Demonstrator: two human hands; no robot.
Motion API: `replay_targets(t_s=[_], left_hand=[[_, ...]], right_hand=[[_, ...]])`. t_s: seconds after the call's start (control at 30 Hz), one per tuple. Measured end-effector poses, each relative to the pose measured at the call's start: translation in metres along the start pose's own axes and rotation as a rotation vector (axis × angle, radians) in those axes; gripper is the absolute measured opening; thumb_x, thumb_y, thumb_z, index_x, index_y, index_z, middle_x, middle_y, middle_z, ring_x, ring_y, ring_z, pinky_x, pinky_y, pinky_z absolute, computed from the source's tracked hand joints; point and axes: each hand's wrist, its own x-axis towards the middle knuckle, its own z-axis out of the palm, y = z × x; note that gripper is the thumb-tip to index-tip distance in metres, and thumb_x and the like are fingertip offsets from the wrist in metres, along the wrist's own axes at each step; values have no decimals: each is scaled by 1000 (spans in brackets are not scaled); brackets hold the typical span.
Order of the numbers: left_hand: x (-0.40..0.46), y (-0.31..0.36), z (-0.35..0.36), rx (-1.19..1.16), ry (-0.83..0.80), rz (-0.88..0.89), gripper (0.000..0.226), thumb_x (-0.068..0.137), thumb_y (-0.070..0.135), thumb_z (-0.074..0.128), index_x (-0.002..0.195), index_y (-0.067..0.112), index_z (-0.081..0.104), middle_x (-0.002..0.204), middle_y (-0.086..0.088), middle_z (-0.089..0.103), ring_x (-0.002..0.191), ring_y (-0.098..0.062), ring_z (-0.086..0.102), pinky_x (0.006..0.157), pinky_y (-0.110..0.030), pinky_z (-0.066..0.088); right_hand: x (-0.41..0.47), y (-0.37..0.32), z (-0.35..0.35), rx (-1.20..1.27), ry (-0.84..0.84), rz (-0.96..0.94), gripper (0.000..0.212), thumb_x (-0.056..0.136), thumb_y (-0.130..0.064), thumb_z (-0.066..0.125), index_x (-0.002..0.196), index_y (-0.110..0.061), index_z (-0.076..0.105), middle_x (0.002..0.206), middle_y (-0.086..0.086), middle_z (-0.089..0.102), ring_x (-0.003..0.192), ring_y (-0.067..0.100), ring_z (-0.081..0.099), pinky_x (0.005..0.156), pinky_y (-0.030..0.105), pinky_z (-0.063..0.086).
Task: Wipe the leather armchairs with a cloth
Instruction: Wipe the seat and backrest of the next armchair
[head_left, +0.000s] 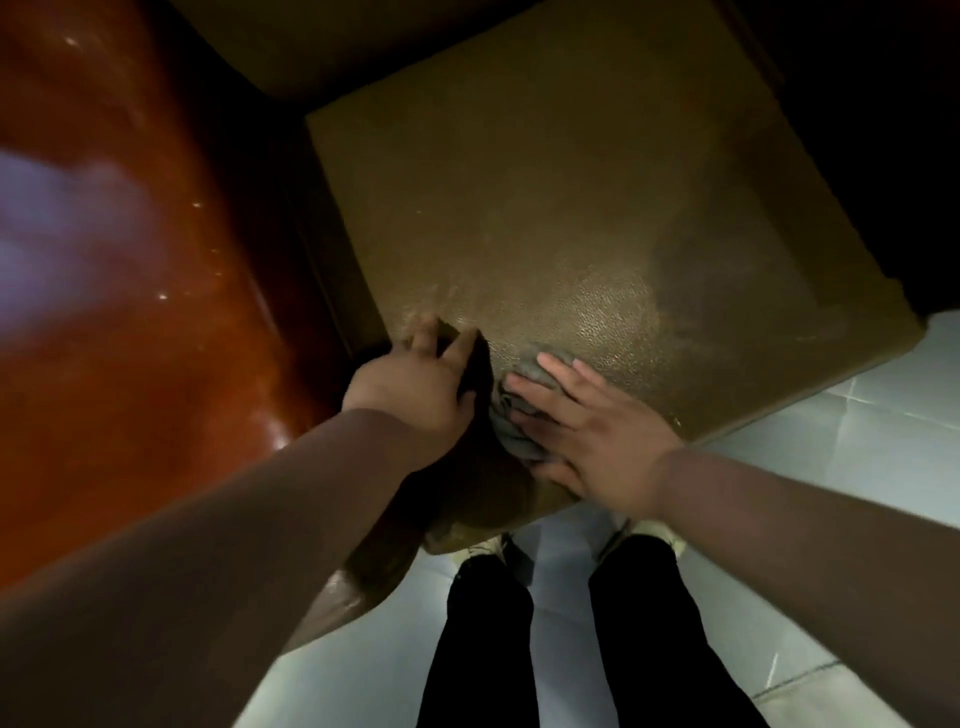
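Wiping the seat cushion (597, 208) now.
Right hand (587, 441) flat on cloth (519, 436); left hand (415, 384) grips cushion's corner; sweep outward next.

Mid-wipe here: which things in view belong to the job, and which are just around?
Job:
seat cushion
grey cloth, under right hand
left hand, on cushion's front corner

Around:
glossy brown armrest
tiled floor

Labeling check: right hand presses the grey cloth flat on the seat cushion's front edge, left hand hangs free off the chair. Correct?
Not quite. In the head view the left hand grips the seat cushion at its front corner. The rest holds: right hand presses the grey cloth flat there.
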Motion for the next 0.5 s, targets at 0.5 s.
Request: replay_targets(t_s=[0.5], left_hand=[[-105,-59,11,-315,643,-250,68,89,45,54,152,18,52,172,-7,26,161,-27,14,132,-39,2]], right_hand=[[84,-26,-58,-151,-359,-295,66,105,-59,20,164,-30,19,174,2,-2,153,28,-31,122,44,-20]])
